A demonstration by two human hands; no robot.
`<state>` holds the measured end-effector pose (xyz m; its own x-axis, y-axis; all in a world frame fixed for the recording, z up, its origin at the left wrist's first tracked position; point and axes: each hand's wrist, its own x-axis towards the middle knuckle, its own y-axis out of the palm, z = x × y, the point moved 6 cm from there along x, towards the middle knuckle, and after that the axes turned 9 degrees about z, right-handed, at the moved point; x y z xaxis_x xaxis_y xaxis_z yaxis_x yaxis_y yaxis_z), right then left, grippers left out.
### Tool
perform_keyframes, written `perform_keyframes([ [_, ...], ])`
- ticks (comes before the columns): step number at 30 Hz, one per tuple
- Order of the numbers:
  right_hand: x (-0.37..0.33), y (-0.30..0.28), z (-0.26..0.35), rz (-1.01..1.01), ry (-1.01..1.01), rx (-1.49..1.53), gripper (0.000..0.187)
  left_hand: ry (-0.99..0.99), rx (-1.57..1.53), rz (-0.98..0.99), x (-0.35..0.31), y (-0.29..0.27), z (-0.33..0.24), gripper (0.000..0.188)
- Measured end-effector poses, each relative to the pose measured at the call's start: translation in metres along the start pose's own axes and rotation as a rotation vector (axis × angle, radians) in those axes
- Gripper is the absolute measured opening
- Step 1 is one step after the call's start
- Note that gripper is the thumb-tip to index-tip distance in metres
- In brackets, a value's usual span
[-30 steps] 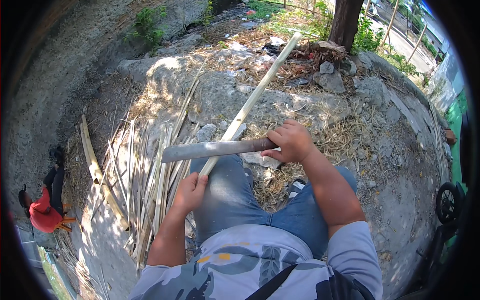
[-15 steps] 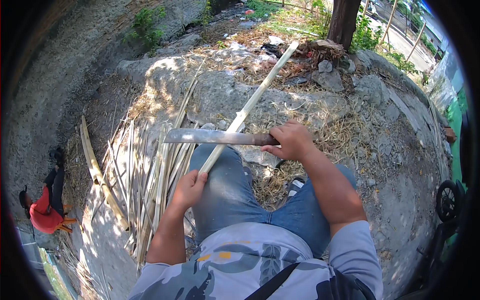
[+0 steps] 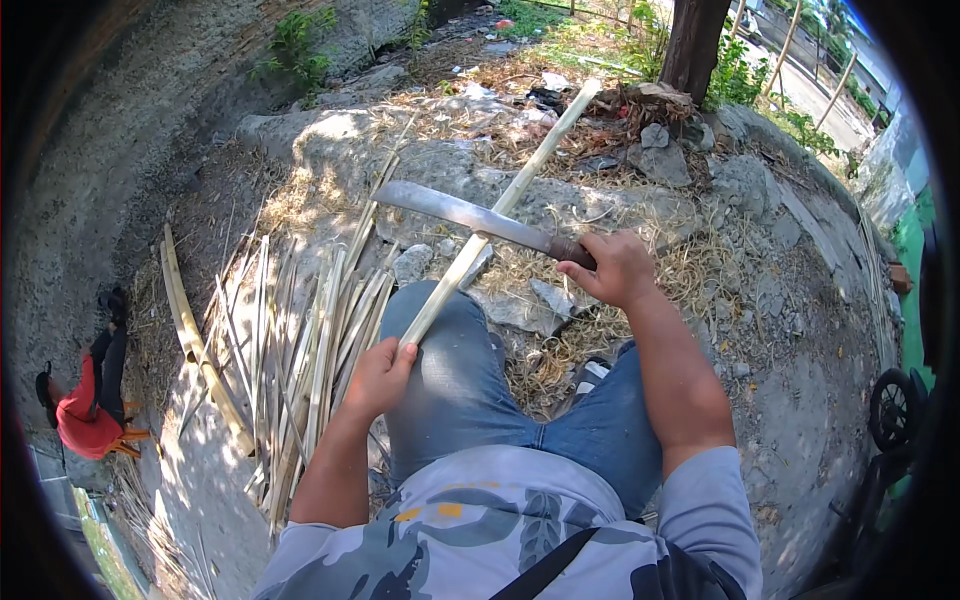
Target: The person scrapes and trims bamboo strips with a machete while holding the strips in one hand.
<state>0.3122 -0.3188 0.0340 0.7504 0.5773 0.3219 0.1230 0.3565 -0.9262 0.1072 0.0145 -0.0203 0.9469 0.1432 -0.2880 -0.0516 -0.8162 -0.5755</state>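
My left hand [image 3: 380,378] is closed round the near end of a long pale bamboo strip [image 3: 450,277], above my left thigh. The strip slants up and away to the right. In my right hand [image 3: 618,268] is the dark handle of a machete [image 3: 440,206]. Its broad blade lies across the strip around mid-length, pointing to the far left, and appears to touch it. A small raised sliver shows on the strip just below the blade.
Many split bamboo strips [image 3: 320,340] lie in a pile by my left leg. Farther left is a thick bamboo length [image 3: 205,355]. A person in red [image 3: 90,415] sits at the far left. Rocks [image 3: 660,160] and a tree trunk [image 3: 690,45] stand ahead; a wheel [image 3: 893,410] shows at right.
My right hand has moved the machete away from me along the strip and slightly right, and the blade now tilts with its tip farther off. My left hand stays nearly still.
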Motion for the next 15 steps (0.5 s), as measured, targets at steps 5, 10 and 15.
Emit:
perform_keyframes([
  [5,0.005,0.009,0.063,0.005,-0.341,0.009,0.049,0.011,-0.038,-0.015,0.001,0.001,0.009,0.039],
  [10,0.015,0.000,0.023,-0.062,-0.251,0.050,0.050,0.081,0.058,-0.075,-0.008,-0.004,-0.005,0.040],
  [15,0.007,0.001,-0.026,-0.018,0.137,0.089,0.055,0.044,0.057,-0.057,-0.005,-0.001,-0.009,0.042],
])
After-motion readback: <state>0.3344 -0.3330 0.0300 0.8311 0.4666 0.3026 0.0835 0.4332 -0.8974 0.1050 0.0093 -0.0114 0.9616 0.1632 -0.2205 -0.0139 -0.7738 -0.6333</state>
